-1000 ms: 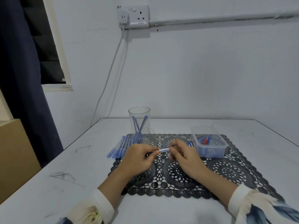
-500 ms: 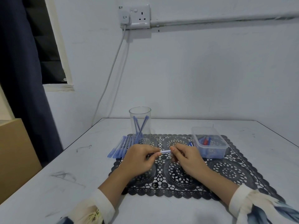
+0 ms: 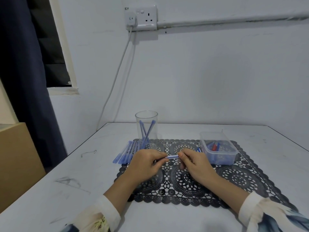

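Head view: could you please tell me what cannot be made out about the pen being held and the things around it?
- Pen: head view; both ends hidden by the fingers of the left hand and right hand, so cap or tip cannot be told.
- Plastic box: head view; contents too small and blurred by its cloudy wall.
- Loose pens: head view; too small to count.

One wide-angle camera, worn on the person's head, looks forward and down over the desk (image 3: 66, 181) toward the far wall (image 3: 217, 72), its socket (image 3: 147, 17) near the top edge. It sits close: both forearms enter at the bottom edge, and the left hand (image 3: 143, 164) and right hand (image 3: 197, 164), pinching a pen (image 3: 172, 157), fall just below mid-frame.
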Available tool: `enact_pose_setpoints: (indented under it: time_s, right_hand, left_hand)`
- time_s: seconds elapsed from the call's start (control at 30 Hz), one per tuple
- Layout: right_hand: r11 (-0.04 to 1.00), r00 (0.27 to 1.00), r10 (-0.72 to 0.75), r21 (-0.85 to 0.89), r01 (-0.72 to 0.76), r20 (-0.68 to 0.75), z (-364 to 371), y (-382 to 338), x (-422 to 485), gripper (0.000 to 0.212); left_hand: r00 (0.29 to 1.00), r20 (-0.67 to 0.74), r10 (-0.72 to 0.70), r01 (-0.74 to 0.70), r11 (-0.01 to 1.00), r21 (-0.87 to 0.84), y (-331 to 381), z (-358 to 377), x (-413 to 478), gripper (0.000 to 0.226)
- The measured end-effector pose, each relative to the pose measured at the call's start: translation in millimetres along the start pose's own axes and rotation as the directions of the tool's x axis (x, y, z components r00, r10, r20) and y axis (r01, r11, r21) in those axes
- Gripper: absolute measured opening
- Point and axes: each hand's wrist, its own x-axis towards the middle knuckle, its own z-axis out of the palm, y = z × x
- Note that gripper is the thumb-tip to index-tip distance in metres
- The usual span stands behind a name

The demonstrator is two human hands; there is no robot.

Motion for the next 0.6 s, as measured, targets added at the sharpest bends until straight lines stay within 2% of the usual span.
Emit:
enact_pose_setpoints:
  time_s: [0.2, 0.33, 0.43, 0.6]
  right_hand:
    - [0.999, 0.999, -0.031, -0.027, 0.032, 0.037, 1.1, -0.3, 0.9, 0.010]
    - [0.997, 0.999, -0.049, -0.063, 0.048, -0.007, -2.5, 0.4, 1.4, 0.015]
    - [0.994, 0.999, -0.045, -0.103, 0.043, -0.016, -4.7, 2.3, 1.7, 0.015]
    - [0.987, 0.998, -0.065, -0.146, 0.063, -0.007, -5.4, -1.1, 1.4, 0.019]
  left_hand:
    - [0.999, -0.023, -0.030, 0.029, 0.999, -0.045, 1.5, -2.5, 1.0, 0.024]
    - [0.994, 0.105, -0.039, 0.036, 0.999, 0.028, 0.2, -0.4, 2.3, 0.028]
    - [0.977, 0.203, -0.066, 0.051, 0.996, 0.076, -1.0, 0.0, 2.7, 0.045]
    - [0.987, 0.143, -0.069, 0.057, 0.995, 0.086, -2.1, -0.5, 2.1, 0.046]
